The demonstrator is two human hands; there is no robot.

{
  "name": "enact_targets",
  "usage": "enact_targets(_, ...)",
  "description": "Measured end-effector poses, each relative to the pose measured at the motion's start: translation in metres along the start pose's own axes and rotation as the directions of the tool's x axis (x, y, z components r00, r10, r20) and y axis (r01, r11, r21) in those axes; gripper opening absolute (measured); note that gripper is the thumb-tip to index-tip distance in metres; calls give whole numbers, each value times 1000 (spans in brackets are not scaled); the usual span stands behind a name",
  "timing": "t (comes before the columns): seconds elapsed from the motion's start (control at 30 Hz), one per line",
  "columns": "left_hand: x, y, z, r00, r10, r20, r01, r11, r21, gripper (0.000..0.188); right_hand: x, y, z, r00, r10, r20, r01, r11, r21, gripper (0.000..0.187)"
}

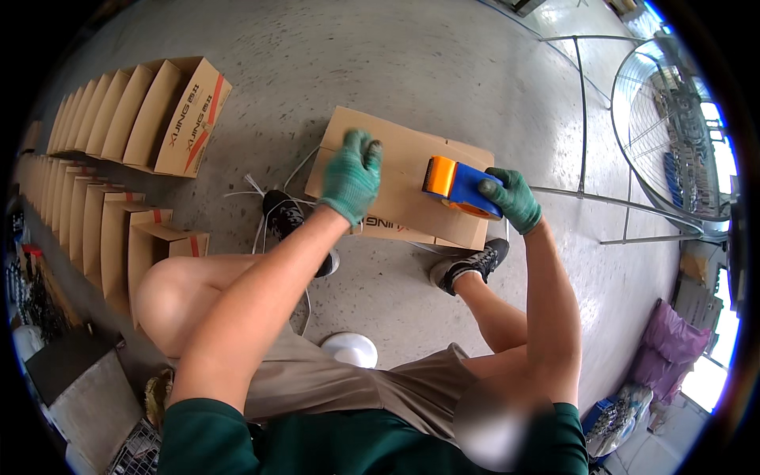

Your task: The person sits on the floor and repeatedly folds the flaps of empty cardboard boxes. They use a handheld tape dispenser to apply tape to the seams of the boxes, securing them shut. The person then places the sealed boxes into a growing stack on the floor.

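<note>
A closed cardboard box (408, 174) lies on the floor between my feet, its flaps meeting along the top. My right hand (518, 202), in a green knit glove, grips a blue and orange tape dispenser (471, 184) above the right part of the box. Over the box's left part is my left hand (348, 182), gloved the same way, with its fingers curled in. Whether anything is pinched in those fingers is hidden. White cords (260, 190) trail on the floor by the box's left side and my left shoe (283, 214).
Open cardboard boxes stand in two rows (162, 119) on the left. To the right is a large wire-guarded fan (665, 131) with a metal stand. A round white object (350, 348) sits below my legs. A purple bag (671, 348) lies at the lower right.
</note>
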State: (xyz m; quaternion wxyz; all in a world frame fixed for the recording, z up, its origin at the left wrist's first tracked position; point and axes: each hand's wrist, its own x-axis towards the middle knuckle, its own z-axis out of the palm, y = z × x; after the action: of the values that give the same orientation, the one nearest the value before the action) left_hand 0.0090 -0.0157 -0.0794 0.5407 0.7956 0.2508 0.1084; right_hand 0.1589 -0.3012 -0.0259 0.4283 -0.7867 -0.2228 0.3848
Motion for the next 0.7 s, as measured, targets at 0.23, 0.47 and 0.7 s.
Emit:
enact_targets(0.23, -40, 43, 43, 841, -332, 427, 521, 712, -471, 41, -2, -1, 0, 999, -40, -16, 40, 999, -37, 49)
enact_targets(0.47, -23, 0, 57, 999, -29, -45, 23, 989, -146, 32, 3, -24, 5, 997, 23, 70, -20, 998, -57, 50)
enact_targets(0.7, 44, -70, -72, 937, -117, -328, 146, 987, 65, 42, 10, -45, 14, 989, 137, 56, -127, 981, -149, 52)
